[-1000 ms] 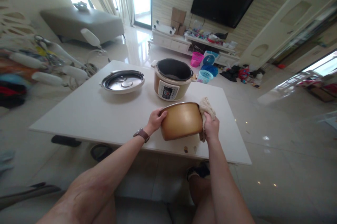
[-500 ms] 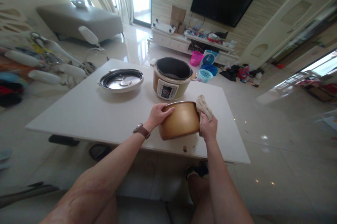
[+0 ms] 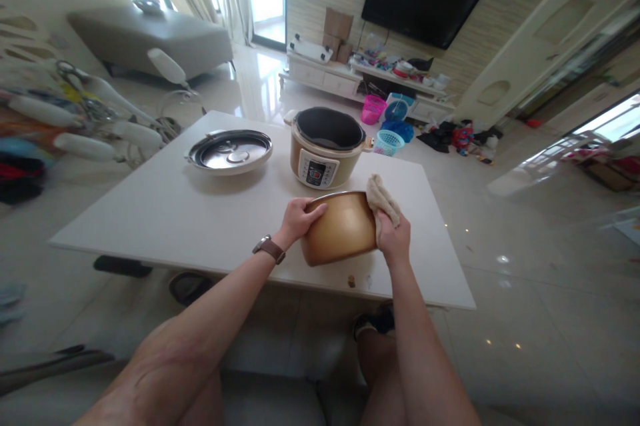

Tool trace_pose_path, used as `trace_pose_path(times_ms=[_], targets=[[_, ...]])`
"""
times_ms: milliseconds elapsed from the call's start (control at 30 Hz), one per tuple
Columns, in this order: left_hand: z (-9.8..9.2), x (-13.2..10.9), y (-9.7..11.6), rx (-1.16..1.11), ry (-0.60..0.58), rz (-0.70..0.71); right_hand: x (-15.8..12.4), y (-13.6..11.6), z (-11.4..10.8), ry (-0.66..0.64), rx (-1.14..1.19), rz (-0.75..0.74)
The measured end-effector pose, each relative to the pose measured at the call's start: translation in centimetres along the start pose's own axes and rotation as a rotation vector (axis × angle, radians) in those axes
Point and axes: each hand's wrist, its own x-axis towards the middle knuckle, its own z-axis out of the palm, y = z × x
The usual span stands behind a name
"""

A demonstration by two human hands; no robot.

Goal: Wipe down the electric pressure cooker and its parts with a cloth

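A gold inner pot (image 3: pixel 341 229) is tilted over the front part of the white table. My left hand (image 3: pixel 301 218) grips its left rim, thumb on the outer wall. On the other side my right hand (image 3: pixel 393 234) is closed on a beige cloth (image 3: pixel 383 201), which lies against the pot's right rim and wall. Behind the pot stands an electric pressure cooker (image 3: pixel 327 147), lidless, its dark inside showing and its control panel facing me. To the left its round lid (image 3: pixel 231 151) lies upside down, metal inner face up. The inside of the gold pot is hidden from me.
The white table (image 3: pixel 150 213) spans the space before me. A small brown thing (image 3: pixel 351 281) is at its front edge. Beyond it stand a pink basket (image 3: pixel 373 109), a light blue basket (image 3: pixel 389 143) and a cluttered TV cabinet (image 3: pixel 340 83). A white lamp (image 3: pixel 167 67) is at the left.
The cloth in my right hand has shifted slightly left and up along the pot's rim. My left hand keeps its hold, and the pot stays tilted in nearly the same place.
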Motion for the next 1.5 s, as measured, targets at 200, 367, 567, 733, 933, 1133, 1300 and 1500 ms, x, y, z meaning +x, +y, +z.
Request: trace_pose_path(times_ms=[200,367,567,733,933,1133,1300,1500], targets=[[-0.2,-0.2,-2.8,-0.097,0.031,-0.023,1.2,5.2,-0.2,0.168,0.105,0.362],[-0.5,0.2,-2.3,-0.097,0.043,0.013,1.2,5.4,-0.4,0.177,0.081,0.362],[-0.8,1.1,1.1,0.014,-0.025,0.040,1.1,5.2,0.0,0.140,0.073,0.221],[-0.7,1.0,1.1,0.054,-0.034,0.024,-0.1,1.1,0.2,0.080,-0.004,0.054],[-0.2,0.7,0.1,0.000,-0.003,0.027,-2.4,-4.5,-0.1,-0.380,-0.237,-0.462],[0.2,-0.1,-1.1,-0.117,0.064,-0.022,-1.4,-1.8,0.1,-0.155,-0.065,-0.250],[0.2,-0.2,-2.7,-0.214,0.123,-0.037,0.6,4.0,0.0,0.126,0.051,0.057],[0.5,0.4,-2.9,-0.359,0.147,-0.116,1.1,4.9,-0.4,0.218,0.131,0.282]])
